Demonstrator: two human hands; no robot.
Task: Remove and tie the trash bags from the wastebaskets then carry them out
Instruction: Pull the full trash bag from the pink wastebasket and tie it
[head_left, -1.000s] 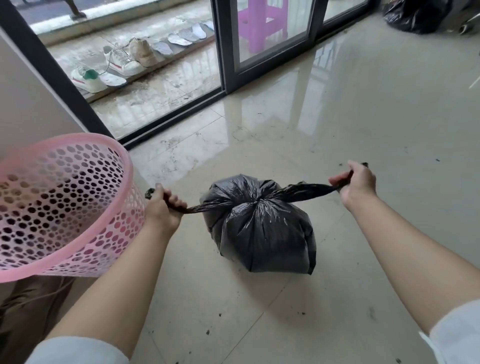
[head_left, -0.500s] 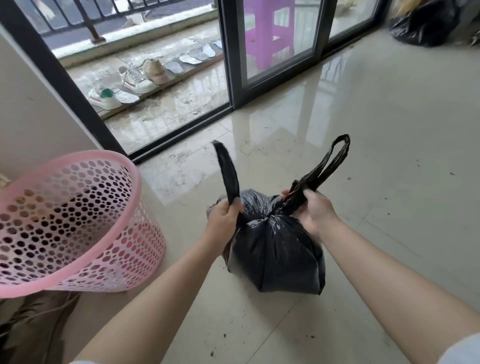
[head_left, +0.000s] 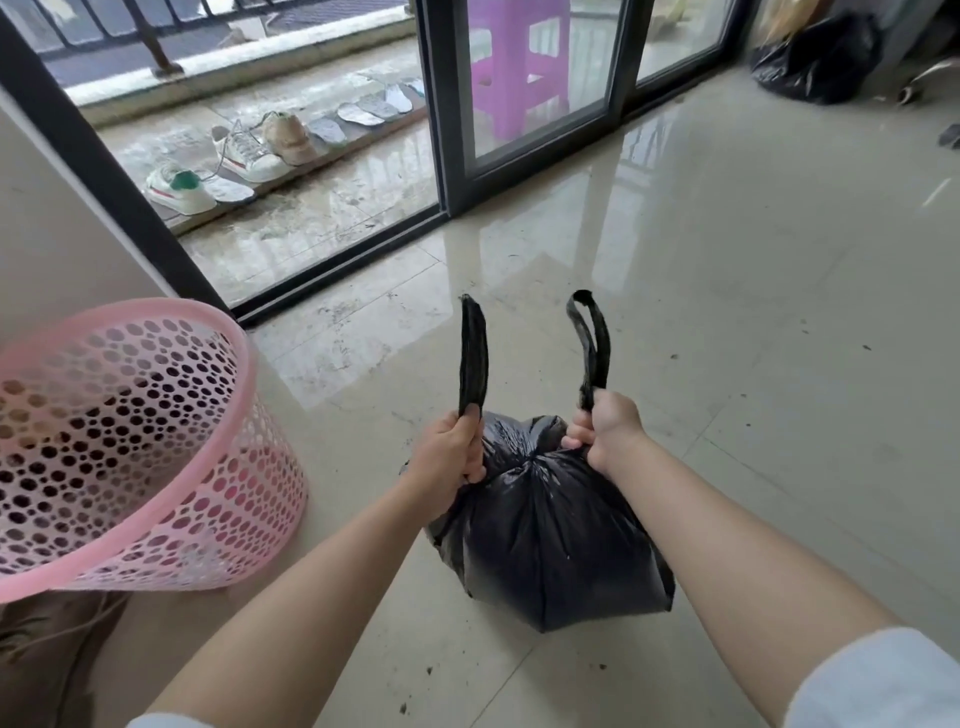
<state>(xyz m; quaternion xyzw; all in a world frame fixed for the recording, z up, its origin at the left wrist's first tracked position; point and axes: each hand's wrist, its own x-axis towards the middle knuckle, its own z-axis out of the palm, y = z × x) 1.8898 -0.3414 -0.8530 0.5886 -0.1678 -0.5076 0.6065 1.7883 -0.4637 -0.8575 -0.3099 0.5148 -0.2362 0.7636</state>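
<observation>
Black trash bag (head_left: 550, 535) on the tiled floor (head_left: 753, 312), left hand (head_left: 448, 457) and right hand (head_left: 610, 427) gripping its upright handles, pink wastebasket (head_left: 156, 452) just left
</observation>
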